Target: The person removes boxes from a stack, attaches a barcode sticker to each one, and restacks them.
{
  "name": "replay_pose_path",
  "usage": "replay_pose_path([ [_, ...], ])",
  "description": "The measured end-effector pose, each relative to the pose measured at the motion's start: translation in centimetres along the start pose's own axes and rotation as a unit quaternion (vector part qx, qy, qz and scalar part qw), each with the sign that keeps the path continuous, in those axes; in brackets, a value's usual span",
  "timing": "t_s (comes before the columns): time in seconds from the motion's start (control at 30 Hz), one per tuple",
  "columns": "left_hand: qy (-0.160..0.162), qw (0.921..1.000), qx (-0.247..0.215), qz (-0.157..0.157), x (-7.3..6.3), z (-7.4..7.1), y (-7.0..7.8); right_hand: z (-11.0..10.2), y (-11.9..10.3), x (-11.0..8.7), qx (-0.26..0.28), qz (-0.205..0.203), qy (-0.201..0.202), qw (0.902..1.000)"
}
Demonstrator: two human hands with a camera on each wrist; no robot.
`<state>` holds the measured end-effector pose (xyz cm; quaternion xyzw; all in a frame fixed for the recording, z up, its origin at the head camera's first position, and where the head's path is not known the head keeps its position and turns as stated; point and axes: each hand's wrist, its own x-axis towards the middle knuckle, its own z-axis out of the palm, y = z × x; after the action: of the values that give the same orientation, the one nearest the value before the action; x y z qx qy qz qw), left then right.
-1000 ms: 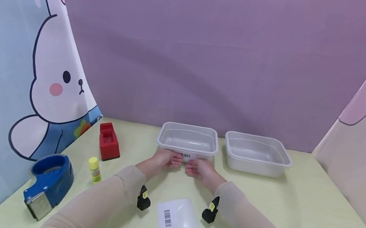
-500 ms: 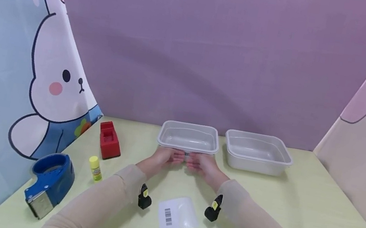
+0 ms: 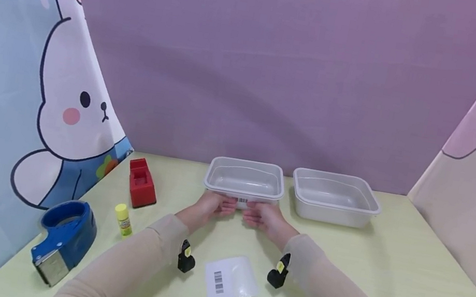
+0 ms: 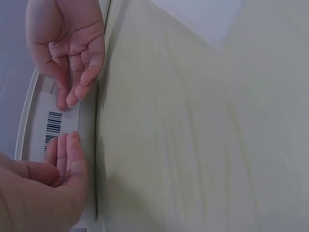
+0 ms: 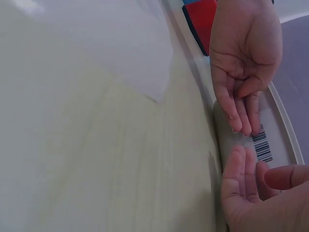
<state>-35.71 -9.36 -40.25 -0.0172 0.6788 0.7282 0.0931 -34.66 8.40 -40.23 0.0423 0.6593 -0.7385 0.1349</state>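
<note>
A white barcode label (image 3: 242, 202) lies against the front wall of a pale plastic tub (image 3: 243, 192) at the back middle of the table. My left hand (image 3: 211, 205) touches that wall at the label's left end, fingers nearly straight. From the other side my right hand (image 3: 269, 218) rests its extended fingertips on the label's right part. Between the two sets of fingertips the black bars (image 4: 54, 126) show in the left wrist view. In the right wrist view the barcode (image 5: 262, 144) is partly covered by fingers. Neither hand grips anything.
A second tub (image 3: 334, 216) stands close on the right. A backing sheet (image 3: 244, 282) with another barcode label lies between my forearms. At left are a red dispenser-like object (image 3: 143, 185), a yellow glue stick (image 3: 124, 220) and a blue tape dispenser (image 3: 67, 235).
My hands came together over the label half a second ago, nearly hiding the bars. Now the fingertips have slid slightly apart and the barcode shows again. The tub stays in place.
</note>
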Motion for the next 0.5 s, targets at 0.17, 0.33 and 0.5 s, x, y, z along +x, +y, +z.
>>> replay_pose_path([
  [0.17, 0.009, 0.9998, 0.0, -0.016, 0.05, -0.18, -0.08, -0.47, 0.26, 0.2, -0.009, 0.012, -0.015, 0.9998],
  [0.33, 0.022, 0.999, 0.019, -0.033, 0.11, -0.56, -0.35, -0.75, 0.45, 0.22, -0.007, 0.012, -0.023, 0.9996],
  [0.5, 0.029, 0.9975, 0.037, -0.053, -0.17, -0.99, -0.53, -0.8, 0.67, -0.02, -0.01, 0.011, -0.025, 0.9996],
])
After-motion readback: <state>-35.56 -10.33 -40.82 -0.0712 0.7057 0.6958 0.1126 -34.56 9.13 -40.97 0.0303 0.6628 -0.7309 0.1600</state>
